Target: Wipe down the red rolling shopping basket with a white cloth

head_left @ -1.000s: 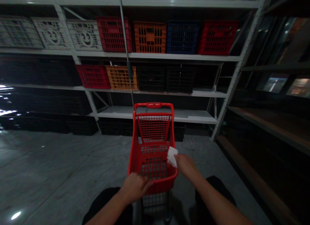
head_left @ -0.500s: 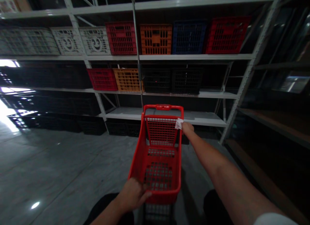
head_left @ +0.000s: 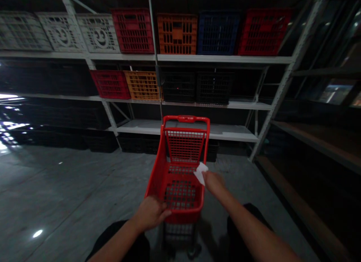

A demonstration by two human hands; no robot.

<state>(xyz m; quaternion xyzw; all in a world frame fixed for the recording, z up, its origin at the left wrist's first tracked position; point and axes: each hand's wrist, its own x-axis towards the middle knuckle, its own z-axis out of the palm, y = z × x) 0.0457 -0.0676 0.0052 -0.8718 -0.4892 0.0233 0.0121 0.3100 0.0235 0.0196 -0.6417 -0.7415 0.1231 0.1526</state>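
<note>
Head view, red latticed cart point(head_left: 161, 175), left hand point(head_left: 152, 214) gripping its rim point(head_left: 184, 210), right hand point(head_left: 214, 182) pinching white tissue point(head_left: 200, 173)

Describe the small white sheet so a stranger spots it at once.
Find the red shopping cart in front of the tall shelving. By its right side as pictured, the right hand pinches the white sheet. Thin and limp, it shows bright against red plastic, unlike the rigid white crates shelved behind.

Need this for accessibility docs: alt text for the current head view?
A person's right grip holds a white tissue or cloth at the right side of a red shopping cart, left grip on its near rim; behind, plastic crates stand on metal shelves.
</note>
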